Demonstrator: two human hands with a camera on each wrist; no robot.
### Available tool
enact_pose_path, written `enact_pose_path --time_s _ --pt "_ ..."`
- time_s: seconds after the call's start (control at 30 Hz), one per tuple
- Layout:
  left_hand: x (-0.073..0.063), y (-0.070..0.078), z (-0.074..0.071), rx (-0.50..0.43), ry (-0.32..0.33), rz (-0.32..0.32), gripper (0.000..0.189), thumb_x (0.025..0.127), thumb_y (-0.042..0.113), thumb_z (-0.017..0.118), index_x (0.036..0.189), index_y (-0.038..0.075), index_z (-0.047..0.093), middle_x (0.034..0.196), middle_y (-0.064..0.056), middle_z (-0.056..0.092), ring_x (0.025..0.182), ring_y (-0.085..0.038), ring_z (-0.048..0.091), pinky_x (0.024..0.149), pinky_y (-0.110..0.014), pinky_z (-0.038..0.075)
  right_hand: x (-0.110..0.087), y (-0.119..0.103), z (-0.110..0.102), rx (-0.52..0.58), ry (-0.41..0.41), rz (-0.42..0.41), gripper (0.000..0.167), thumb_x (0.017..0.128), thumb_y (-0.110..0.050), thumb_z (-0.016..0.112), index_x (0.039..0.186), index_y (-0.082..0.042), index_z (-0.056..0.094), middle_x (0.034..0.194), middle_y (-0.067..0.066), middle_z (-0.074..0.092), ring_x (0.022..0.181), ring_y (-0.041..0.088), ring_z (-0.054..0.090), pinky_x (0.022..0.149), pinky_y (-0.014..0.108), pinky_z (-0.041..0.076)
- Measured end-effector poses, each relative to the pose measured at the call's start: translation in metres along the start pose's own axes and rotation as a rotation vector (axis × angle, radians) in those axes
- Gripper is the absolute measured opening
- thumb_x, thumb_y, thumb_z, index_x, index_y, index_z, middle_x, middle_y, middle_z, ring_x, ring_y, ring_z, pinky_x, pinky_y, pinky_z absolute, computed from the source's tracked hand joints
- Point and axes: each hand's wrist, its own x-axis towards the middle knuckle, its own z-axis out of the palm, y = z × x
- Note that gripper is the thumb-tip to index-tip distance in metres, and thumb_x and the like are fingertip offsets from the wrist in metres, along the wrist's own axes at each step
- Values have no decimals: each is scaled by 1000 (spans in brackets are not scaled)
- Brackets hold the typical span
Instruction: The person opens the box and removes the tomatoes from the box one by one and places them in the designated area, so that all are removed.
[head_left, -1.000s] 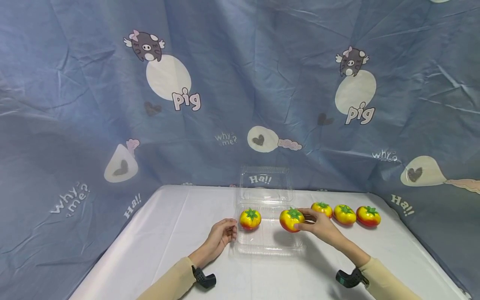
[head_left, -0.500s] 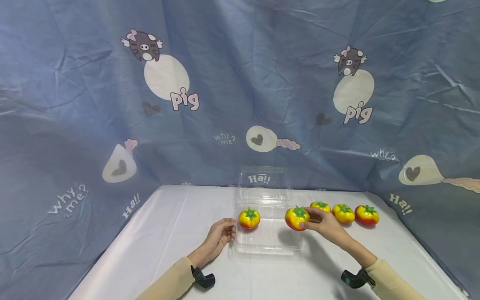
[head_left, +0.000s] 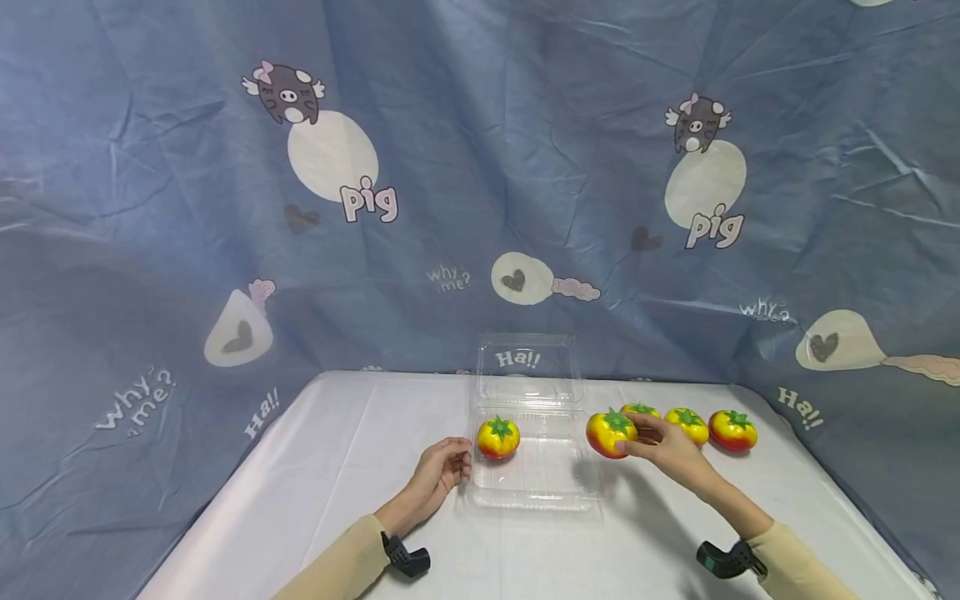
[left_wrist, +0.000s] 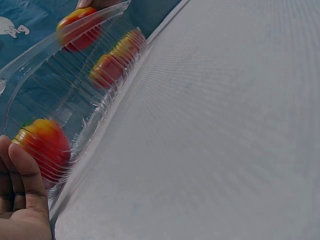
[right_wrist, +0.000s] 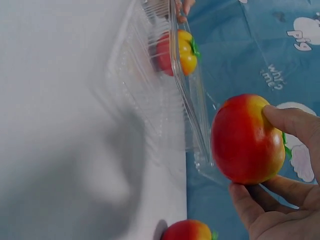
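Note:
My right hand (head_left: 671,454) pinches a red-and-yellow toy tomato (head_left: 611,434) with a green leafy top, thumb on one side and fingers on the other. It is held up at the right rim of a clear plastic clamshell box (head_left: 536,498), whose lid (head_left: 531,367) stands raised at the back. Inside the box, at its left end, sits another toy tomato (head_left: 498,437). My left hand (head_left: 437,477) is at the box's left side; in the left wrist view its fingers (left_wrist: 25,165) lie nearly straight along the clear wall.
To the right of the box several more toy tomatoes stand in a row on the white table (head_left: 352,450); the rightmost tomato (head_left: 733,431) is nearest the table's right edge. A blue printed curtain (head_left: 450,208) hangs behind the table and along its sides.
My right hand has carried its toy tomato to the right, from above the box to its right rim. The left hand and the tomato inside the box stay put.

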Motion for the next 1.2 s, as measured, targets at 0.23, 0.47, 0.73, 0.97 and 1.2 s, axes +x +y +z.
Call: enact_pose_path --time_s 0.23,0.47,0.73,0.97,1.2 --pt "1 0 -1 -9 5 -7 7 92 11 54 97 5 53 77 0 56 66 -11 52 60 -21 45 -2 6 -9 -31 40 6 75 83 -37 73 137 8 45 137 28 50 121 42 54 89 39 53" --pt "1 1 -1 -2 6 -1 9 92 12 54 97 5 53 78 0 56 66 -11 51 60 -22 44 -2 13 -16 -33 55 26 77 84 -37 73 138 8 42 139 28 48 122 41 54 91 39 53" --pt "0 0 -1 10 5 -4 10 93 13 54 99 5 52 79 0 55 68 -12 51 61 -22 44 -6 18 -27 -67 87 26 72 85 -39 71 138 3 47 136 28 51 121 41 55 92 42 52" --pt "0 0 -1 10 -4 1 9 93 13 54 98 5 52 78 0 56 67 -11 51 61 -22 45 -7 21 -41 -38 90 24 72 88 -38 69 140 4 42 139 30 47 123 42 52 87 36 55" --pt "0 0 -1 9 -2 -4 9 93 14 55 97 6 53 78 0 56 67 -11 52 61 -22 45 -9 23 -56 -64 126 58 77 87 -44 68 142 3 39 137 28 50 124 42 51 92 42 52"
